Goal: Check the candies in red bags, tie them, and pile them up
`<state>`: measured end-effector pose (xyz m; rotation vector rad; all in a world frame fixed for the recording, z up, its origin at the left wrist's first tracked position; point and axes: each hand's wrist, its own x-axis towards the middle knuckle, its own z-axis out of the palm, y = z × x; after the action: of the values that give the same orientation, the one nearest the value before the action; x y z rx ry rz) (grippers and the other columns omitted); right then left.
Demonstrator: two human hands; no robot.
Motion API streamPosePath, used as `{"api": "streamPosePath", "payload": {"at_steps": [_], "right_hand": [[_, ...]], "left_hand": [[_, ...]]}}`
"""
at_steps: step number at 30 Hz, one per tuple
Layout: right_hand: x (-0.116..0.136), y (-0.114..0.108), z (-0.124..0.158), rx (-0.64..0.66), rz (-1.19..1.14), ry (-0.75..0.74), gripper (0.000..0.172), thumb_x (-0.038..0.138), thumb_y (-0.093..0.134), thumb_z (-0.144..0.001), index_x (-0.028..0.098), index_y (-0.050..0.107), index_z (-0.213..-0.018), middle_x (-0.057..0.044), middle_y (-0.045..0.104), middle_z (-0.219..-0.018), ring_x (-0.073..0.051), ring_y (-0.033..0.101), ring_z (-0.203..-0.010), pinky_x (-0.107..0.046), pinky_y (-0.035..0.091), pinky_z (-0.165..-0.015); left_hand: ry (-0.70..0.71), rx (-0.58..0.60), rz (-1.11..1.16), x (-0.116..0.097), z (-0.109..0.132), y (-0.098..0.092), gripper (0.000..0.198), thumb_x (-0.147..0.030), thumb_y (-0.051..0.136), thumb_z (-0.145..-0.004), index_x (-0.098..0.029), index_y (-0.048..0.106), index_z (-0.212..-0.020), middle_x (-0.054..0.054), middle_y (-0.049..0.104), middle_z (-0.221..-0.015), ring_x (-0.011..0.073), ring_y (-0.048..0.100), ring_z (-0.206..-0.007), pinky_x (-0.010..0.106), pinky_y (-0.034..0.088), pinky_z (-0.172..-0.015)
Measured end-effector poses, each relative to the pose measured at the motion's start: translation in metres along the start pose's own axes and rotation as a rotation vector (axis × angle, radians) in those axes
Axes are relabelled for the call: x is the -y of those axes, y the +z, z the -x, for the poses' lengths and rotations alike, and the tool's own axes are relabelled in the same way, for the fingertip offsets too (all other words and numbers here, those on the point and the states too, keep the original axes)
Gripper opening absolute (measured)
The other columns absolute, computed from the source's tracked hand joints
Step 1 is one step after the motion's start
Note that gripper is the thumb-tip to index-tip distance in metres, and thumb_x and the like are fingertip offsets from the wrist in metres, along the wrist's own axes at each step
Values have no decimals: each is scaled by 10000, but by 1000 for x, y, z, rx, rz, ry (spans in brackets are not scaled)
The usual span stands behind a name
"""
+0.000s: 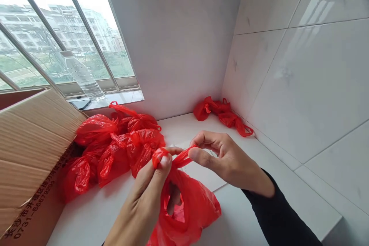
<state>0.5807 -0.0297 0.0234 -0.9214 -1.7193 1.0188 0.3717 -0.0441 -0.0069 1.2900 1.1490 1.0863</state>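
A red plastic bag hangs below both hands over the white surface, with a gap showing in its upper part. My left hand is closed on a bunched piece of the bag, its thumb pressed on top. Thumb and fingers of my right hand pinch a stretched strip of the same bag, just right of the left hand. What lies inside the bag is hidden.
Several tied red bags are heaped on the left beside a cardboard box. More red bags lie in the far corner. A water bottle and a phone rest on the windowsill. Tiled wall bounds the right.
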Motion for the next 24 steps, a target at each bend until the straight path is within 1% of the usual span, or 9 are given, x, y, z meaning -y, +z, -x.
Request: {"api": "streamPosePath", "payload": {"at_steps": [3, 7, 9, 11, 14, 16, 19, 22, 24], "right_hand": [[4, -6, 4, 93, 57, 26, 176, 299, 714, -957, 205, 657, -820, 40, 629, -772, -126, 563, -738, -266, 455, -727], [7, -9, 8, 334, 37, 56, 150, 317, 782, -911, 216, 705, -830, 43, 662, -767, -124, 581, -715, -259, 458, -698], [5, -7, 6, 266, 32, 42, 178, 394, 767, -940, 229, 720, -891, 21, 703, -892, -148, 628, -827, -277, 483, -787], [1, -3, 2, 171, 76, -8, 217, 460, 701, -993, 252, 732, -1048, -13, 716, -1097, -188, 640, -1035, -318, 474, -944], [-8, 5, -7, 243, 43, -17, 390, 538, 541, -1069, 266, 663, -1321, -52, 696, -1219, -206, 632, -1111, -357, 470, -992], [-16, 9, -12, 299, -22, 16, 434, 552, 461, -1096, 242, 660, -1325, -46, 699, -1107, -183, 636, -986, -334, 491, -900], [-28, 13, -16, 286, -49, 48, 399, 514, 468, -1104, 226, 690, -1268, -1, 622, -906, -139, 547, -808, -287, 449, -764], [-36, 14, -19, 411, -140, 100, 404, 497, 558, -1071, 242, 614, -1380, 52, 489, -773, -113, 399, -660, -263, 373, -639], [-40, 13, -21, 482, -207, 121, 437, 510, 616, -1039, 232, 595, -1375, 58, 480, -758, -110, 385, -643, -258, 361, -618]], "left_hand": [[66, 9, 57, 0, -8, -7, 498, -651, 644, -919, -280, 709, -1243, 16, 701, -744, 180, 649, -642, 269, 574, -596], [202, 57, -120, -15, -7, -8, 343, -593, 717, -889, -256, 752, -836, 7, 704, -766, 155, 649, -672, 228, 566, -638], [261, 122, -254, -24, -3, -9, 303, -533, 729, -894, -256, 722, -771, -7, 695, -749, 138, 629, -645, 206, 544, -621], [300, 208, -326, -26, 0, -12, 227, -470, 702, -925, -270, 713, -820, -11, 703, -768, 138, 650, -664, 191, 542, -614], [369, 292, -416, -18, 0, -21, 63, -323, 642, -953, -294, 694, -973, -6, 734, -855, 155, 700, -737, 198, 572, -647], [465, 245, -529, -10, -2, -27, 216, -204, 642, -891, -313, 688, -1072, -8, 750, -920, 164, 725, -788, 204, 581, -669], [631, 72, -698, -1, -6, -31, 416, -88, 580, -830, -339, 695, -1141, -22, 765, -934, 166, 746, -812, 205, 562, -652], [761, -75, -771, -2, -11, -30, 453, -52, 555, -861, -342, 687, -1183, -13, 774, -1048, 165, 757, -912, 227, 573, -774], [833, -104, -785, -5, -13, -28, 380, -89, 598, -909, -329, 673, -1194, 3, 752, -1135, 164, 743, -986, 236, 569, -861]]}}
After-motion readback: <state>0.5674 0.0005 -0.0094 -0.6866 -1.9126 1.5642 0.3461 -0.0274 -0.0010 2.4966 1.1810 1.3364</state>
